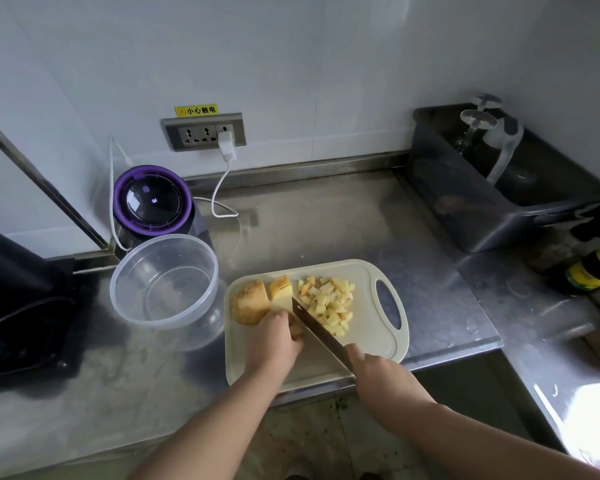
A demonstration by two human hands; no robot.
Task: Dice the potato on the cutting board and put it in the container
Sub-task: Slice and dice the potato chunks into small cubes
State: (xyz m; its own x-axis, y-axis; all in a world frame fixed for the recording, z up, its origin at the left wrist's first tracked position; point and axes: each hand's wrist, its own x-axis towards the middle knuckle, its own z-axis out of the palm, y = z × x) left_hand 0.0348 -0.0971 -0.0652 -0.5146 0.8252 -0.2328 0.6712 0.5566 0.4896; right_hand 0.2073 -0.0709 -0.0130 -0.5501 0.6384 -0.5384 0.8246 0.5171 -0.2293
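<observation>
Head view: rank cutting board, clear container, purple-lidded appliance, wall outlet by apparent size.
1. cutting board
2. clear container
3. purple-lidded appliance
4. wall outlet
The appliance and the outlet sit farther back, so their true sizes are unsure.

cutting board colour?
Pale cream, plain with no pattern: the cutting board, seen in the head view, the only view.

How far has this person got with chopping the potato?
About midway, by the look of it. Done: a pile of diced cubes lies on the cutting board. In hand: the right hand holds the knife while the left hand steadies a piece. Left: two larger potato chunks are uncut, and the clear container holds no potato yet.
</observation>
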